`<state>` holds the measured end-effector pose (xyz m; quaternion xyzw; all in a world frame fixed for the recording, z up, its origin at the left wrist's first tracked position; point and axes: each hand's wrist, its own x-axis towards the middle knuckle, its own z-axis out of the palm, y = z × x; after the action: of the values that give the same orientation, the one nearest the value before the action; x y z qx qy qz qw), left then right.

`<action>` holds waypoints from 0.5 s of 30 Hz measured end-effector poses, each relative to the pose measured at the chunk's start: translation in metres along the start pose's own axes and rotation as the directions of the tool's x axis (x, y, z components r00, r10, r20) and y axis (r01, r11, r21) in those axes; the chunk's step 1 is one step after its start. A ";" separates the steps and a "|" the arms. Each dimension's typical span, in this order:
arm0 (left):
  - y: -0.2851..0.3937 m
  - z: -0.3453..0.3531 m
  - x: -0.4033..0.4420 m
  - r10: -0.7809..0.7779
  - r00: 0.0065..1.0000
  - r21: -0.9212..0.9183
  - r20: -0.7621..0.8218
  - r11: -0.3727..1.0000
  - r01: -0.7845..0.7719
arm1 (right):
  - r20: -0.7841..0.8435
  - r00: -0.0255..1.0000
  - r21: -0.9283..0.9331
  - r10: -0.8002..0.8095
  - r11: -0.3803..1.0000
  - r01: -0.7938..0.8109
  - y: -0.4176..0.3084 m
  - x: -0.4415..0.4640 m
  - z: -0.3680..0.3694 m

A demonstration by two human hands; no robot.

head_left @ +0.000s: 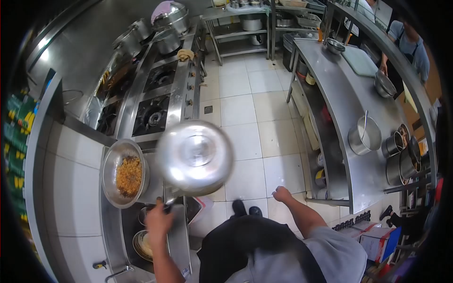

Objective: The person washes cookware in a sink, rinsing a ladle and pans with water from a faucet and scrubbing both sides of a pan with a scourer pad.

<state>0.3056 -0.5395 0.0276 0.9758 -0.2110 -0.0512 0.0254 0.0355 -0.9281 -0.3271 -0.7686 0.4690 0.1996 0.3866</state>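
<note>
My left hand [159,220] is wrapped around the dark handle of a shiny round metal pan [196,158]. The pan is blurred by motion and hangs over the gap between the stove counter and the aisle floor; whether its inside or underside faces me, I cannot tell. Close by on the left counter sits a metal bowl [145,172] with orange-brown crumbly food [129,176] in it. My right hand [281,194] hangs over the floor tiles at my right, fingers curled, with nothing visible in them.
A sink [175,236] with a round dish [143,245] lies below my left hand. Gas burners [152,114] and pots [167,41] line the left. A steel table [337,94] on the right bears a pot with a spoon [364,136]. A person [409,45] stands beyond it.
</note>
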 end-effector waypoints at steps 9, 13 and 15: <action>0.142 0.258 0.195 0.266 0.434 -0.303 0.861 0.953 0.015 | -0.073 0.997 0.088 0.039 0.996 -0.032 0.081 0.008 0.009; 0.161 0.338 0.247 0.283 0.343 -0.359 0.896 0.915 0.183 | -0.144 0.928 0.369 0.344 0.889 -0.273 0.129 -0.027 0.018; 0.176 0.344 0.275 0.257 0.296 -0.349 0.920 0.882 0.318 | -0.076 0.896 0.440 0.438 0.821 -0.364 0.153 -0.041 0.055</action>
<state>0.4445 -0.8236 -0.3262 0.7166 -0.1452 -0.6697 0.1300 -0.1150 -0.9022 -0.3961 -0.5664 0.6840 0.1048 0.4476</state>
